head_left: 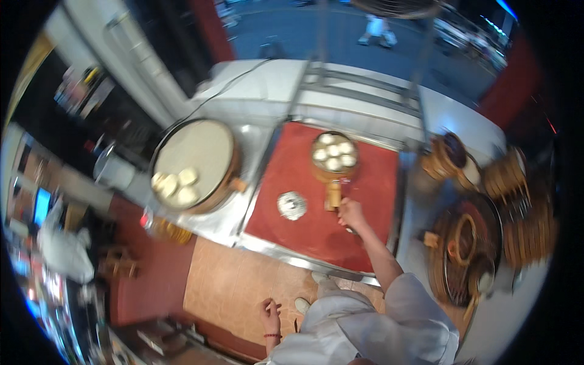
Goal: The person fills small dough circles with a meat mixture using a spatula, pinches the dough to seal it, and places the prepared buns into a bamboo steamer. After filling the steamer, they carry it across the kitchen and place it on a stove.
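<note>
My right hand (351, 214) is closed over the red worktop, close to the wooden handle (333, 196) of a small round steamer (328, 175). A slim tool seems to stick out of the fist at both ends, but blur hides its kind. White buns (332, 150) fill the steamer, several of them. Down by my body hangs my left hand (271, 316), a red bracelet on its wrist, its fingers loosely apart and nothing in them. On the red worktop (286, 164) left of the steamer lies a round perforated metal vent (292, 206).
A wide round pan or lid (201, 143) at the left carries several pale buns (187, 194) on its near side. Stacked bamboo steamers (506, 174) and a large round steamer (438, 267) crowd the right counter. A grey metal frame (365, 84) stands behind the worktop.
</note>
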Available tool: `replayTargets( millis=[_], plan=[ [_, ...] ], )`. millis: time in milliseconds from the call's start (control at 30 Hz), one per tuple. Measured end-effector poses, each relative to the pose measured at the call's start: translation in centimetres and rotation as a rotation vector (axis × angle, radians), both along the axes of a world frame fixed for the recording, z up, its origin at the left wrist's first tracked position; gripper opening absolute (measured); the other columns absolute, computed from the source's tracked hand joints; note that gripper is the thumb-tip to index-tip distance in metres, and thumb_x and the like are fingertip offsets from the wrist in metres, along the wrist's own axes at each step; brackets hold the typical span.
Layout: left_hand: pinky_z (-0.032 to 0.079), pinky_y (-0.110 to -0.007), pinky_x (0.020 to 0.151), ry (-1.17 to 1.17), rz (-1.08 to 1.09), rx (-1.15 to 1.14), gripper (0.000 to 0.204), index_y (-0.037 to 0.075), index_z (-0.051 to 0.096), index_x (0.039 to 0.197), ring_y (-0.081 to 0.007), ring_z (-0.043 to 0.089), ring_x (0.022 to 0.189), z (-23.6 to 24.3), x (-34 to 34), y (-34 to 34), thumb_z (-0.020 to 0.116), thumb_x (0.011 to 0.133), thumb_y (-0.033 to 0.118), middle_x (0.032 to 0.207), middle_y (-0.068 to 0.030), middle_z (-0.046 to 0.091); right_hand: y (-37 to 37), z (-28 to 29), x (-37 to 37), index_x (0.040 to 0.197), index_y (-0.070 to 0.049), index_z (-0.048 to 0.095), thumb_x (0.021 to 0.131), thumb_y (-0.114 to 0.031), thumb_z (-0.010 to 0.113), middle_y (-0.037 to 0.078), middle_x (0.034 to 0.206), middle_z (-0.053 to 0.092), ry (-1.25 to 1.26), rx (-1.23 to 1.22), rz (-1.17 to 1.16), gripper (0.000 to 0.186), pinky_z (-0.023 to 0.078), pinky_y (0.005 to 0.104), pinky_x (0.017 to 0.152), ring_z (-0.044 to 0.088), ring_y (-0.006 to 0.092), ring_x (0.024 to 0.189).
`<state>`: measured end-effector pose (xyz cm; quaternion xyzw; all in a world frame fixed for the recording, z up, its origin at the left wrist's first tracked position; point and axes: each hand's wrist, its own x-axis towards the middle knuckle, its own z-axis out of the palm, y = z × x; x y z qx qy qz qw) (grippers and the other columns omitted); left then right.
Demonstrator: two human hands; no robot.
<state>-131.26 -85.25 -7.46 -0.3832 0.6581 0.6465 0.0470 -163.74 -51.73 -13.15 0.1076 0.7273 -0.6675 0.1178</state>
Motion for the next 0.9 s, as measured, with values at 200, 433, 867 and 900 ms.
replayTargets(
  millis=[200,433,867,900],
  plan=[
    [0.050,-0.027,0.058,0.037,-0.065,-0.011,0.022,0.006,0.053,0.112,-0.0178,0.068,0.080,-2.2,-0.5,-1.0,0.057,0.096,0.021,0.105,-0.0060,0.060,10.2,18.0,1.5,0.091,-0.002,0.061,0.074,-0.005,0.064,0.018,0.091,0.061,0.794,1.226,-0.286,0.018,0.048,0.0448,0.079,0.059,0.0370,0.089],
    [0.049,-0.025,0.056,0.016,-0.176,-0.099,0.020,0.006,0.054,0.109,-0.0170,0.068,0.076,-4.2,-2.3,-1.4,0.058,0.096,0.022,0.096,-0.0053,0.062,33.2,15.5,-1.7,0.116,-0.005,0.054,0.076,-0.009,0.065,0.012,0.112,0.053,0.284,1.809,-0.510,0.042,0.039,0.0412,0.100,0.050,0.0311,0.110],
    [0.052,-0.028,0.064,-0.086,-0.304,-0.185,0.027,0.001,0.059,0.109,-0.0189,0.071,0.081,-1.5,-1.8,3.2,0.060,0.093,0.024,0.097,-0.0092,0.067,21.1,21.8,1.2,0.095,0.002,0.054,0.067,0.014,0.055,0.018,0.095,0.051,0.809,1.326,-0.261,0.030,0.040,0.0468,0.084,0.049,0.0402,0.096],
    [0.052,-0.028,0.065,-0.092,-0.313,-0.187,0.028,0.001,0.059,0.109,-0.0195,0.071,0.082,-2.0,-1.7,3.1,0.060,0.093,0.024,0.097,-0.0097,0.067,18.4,22.1,1.1,0.094,0.001,0.055,0.066,0.014,0.055,0.018,0.095,0.051,0.890,1.242,-0.193,0.030,0.041,0.0465,0.084,0.050,0.0399,0.095]
  ],
)
